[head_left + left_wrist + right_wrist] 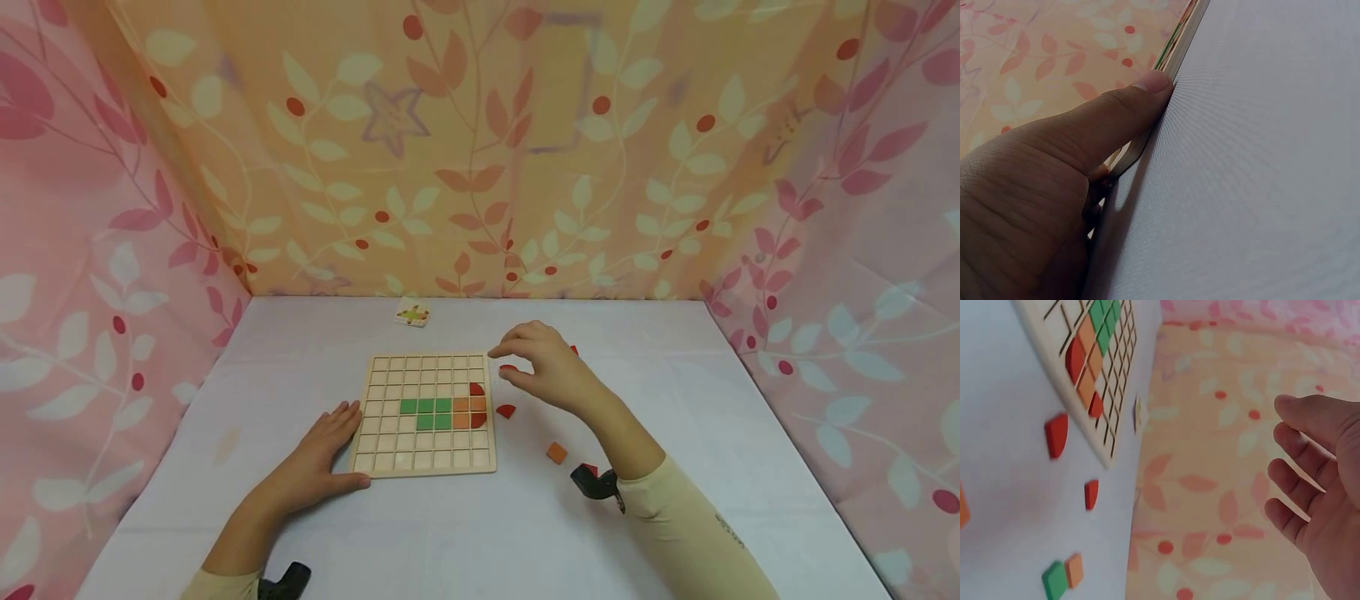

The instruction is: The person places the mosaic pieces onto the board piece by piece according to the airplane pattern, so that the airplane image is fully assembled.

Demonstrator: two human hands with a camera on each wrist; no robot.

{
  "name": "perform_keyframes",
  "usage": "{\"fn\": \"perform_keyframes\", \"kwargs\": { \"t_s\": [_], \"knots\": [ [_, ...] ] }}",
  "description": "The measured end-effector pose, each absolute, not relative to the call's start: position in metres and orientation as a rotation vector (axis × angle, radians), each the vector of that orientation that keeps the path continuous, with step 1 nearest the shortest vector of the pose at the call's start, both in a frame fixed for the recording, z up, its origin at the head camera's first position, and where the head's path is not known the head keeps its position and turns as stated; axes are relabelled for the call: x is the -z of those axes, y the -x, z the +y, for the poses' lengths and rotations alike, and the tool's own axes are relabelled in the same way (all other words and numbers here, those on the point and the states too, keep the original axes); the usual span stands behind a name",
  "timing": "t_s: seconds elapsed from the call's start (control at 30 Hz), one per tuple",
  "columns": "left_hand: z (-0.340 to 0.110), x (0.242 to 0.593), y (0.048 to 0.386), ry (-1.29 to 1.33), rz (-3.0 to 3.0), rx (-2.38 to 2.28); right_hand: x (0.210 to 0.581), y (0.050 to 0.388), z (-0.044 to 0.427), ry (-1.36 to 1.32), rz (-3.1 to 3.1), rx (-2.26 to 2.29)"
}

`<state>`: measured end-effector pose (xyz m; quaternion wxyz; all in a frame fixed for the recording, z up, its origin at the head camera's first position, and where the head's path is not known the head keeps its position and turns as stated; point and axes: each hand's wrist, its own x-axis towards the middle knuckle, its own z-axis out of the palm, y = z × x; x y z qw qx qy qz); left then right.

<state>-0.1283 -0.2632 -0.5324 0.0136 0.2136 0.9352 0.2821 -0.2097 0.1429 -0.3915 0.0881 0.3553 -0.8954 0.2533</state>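
A wooden grid board (382, 442) lies on the table, with green squares (426, 406), orange squares (461, 421) and red rounded pieces (477, 389) set in its cells. My left hand (318, 458) rests at the board's near left corner, fingers along the left edge and thumb against the front edge. Over the table just right of the board hovers my right hand (551, 367), fingers bent loosely and apart from the thumb, nothing between them. A red piece (508, 367) shows partly beneath it; another red quarter-round piece (506, 411) lies beside the board.
Farther right lie a loose orange square (557, 452) and a partly covered red piece (590, 469). In the right wrist view a green square (1055, 580) lies against an orange one (1074, 570). A small patterned card (412, 313) sits behind the board. Floral curtains (480, 150) surround the table.
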Motion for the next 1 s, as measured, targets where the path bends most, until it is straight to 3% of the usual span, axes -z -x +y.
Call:
{"fn": "perform_keyframes", "kwargs": {
  "t_s": [0.53,1.0],
  "knots": [
    [-0.263,0.529,0.127,-0.602,2.902,-0.842,0.413,0.219,0.226,-0.832,-2.762,-0.897],
    [-0.262,0.530,0.128,-0.604,2.898,-0.837,0.451,0.235,0.269,-0.722,-2.936,-0.978]
  ]
}}
